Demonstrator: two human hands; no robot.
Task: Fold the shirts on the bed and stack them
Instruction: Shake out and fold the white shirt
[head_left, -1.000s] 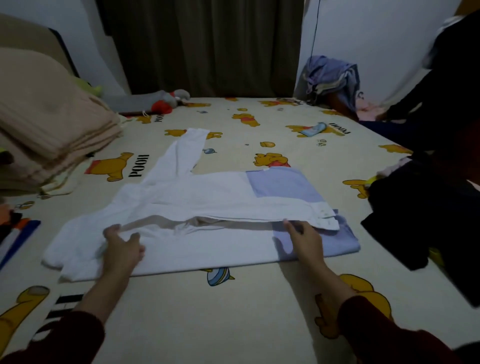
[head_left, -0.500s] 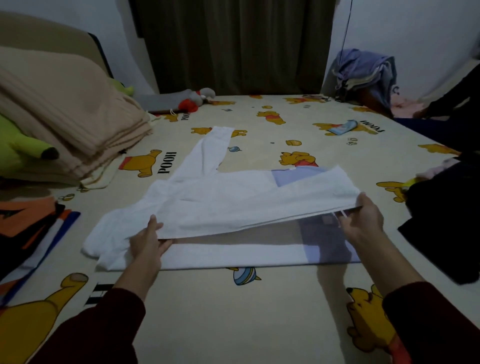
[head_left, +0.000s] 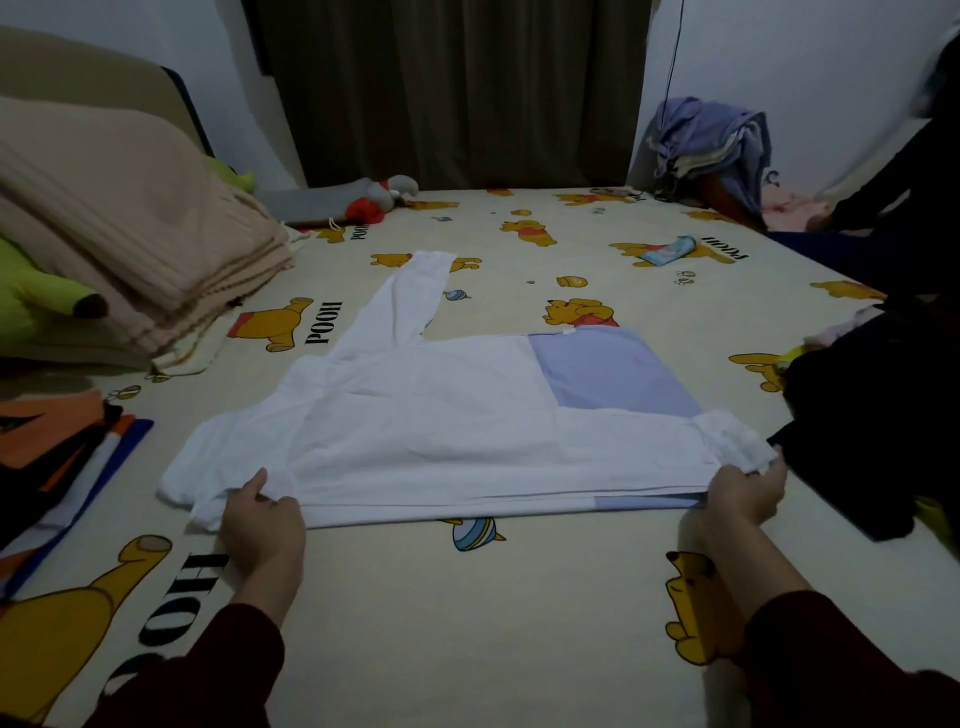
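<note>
Left hand (head_left: 262, 522) grips shirt (head_left: 441, 415); sheet (head_left: 467, 623) reads "POOH".

Bed (head_left: 519, 597), cartoon-bear sheet: white-and-lilac shirt (head_left: 467, 426), beige blanket (head_left: 130, 249), dark clothes (head_left: 872, 431).

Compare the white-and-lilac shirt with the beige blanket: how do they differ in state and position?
The white-and-lilac shirt lies spread mid-bed, half folded, both hands gripping its near edge; the beige blanket sits piled in thick folds at the left, untouched. The shirt is thin and two-coloured, the blanket bulky and plain. Both rest on the bed.
</note>
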